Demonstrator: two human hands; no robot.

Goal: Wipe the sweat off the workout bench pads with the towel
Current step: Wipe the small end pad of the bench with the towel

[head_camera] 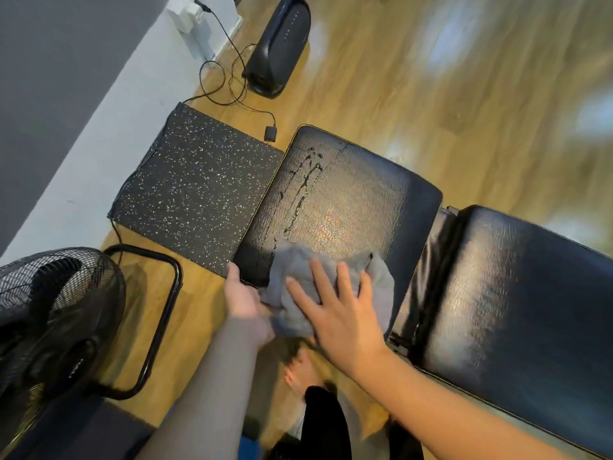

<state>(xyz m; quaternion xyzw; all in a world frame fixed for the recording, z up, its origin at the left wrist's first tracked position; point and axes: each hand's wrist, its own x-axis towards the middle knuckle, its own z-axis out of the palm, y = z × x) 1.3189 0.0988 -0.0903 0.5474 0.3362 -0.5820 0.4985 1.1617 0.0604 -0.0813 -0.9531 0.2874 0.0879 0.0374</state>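
Right hand (335, 313) presses flat, fingers spread, on the grey towel (298, 277) at lower centre of the frame. Left hand (243, 300) grips the towel's left edge at the seat pad (345, 194) corner. Wet streaks (300, 184) remain above the towel.

A shiny wood floor (431, 78), a grey wall (49, 78), a black fan (56, 307), a speckled mat (195, 190) and a black speaker (278, 44) with cords.

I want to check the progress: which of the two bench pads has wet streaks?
The square seat pad under the grey towel; the long back pad shows none.
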